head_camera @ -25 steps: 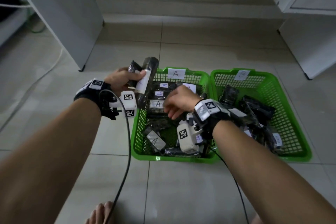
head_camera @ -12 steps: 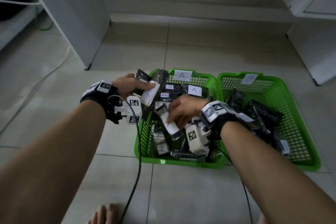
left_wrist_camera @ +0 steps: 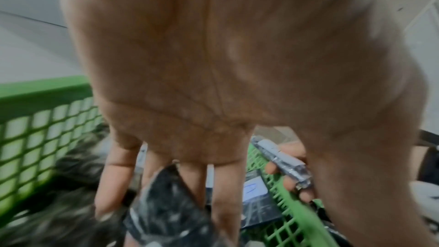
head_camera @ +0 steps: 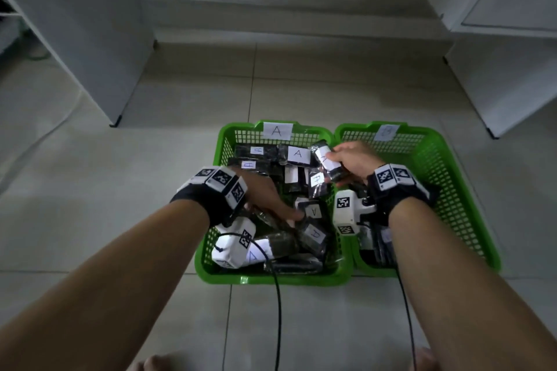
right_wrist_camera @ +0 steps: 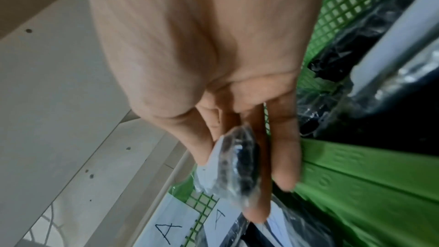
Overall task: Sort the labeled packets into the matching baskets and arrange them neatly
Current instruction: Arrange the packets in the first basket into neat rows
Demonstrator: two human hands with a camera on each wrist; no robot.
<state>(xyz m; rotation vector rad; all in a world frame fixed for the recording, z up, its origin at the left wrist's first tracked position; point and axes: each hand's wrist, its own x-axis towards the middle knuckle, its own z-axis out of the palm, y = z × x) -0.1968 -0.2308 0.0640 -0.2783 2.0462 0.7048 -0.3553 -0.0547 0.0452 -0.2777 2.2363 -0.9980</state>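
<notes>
Two green baskets stand side by side on the floor: basket A on the left, full of dark packets with white A labels, and basket B on the right. My left hand reaches into the middle of basket A. Its straight fingers press down on a dark packet, with the thumb off to one side. My right hand pinches an A-labelled packet between thumb and fingers, over the far right corner of basket A. The wrist view shows that packet edge-on.
A white cabinet stands at the back left and white furniture at the back right. Black cables run from both wrists toward me over the tiles. Bare toes show at the bottom edge.
My left hand came down from beside the left rim into basket A with its packet. My right hand lifted an A packet from the middle and carried it to the far right corner.
</notes>
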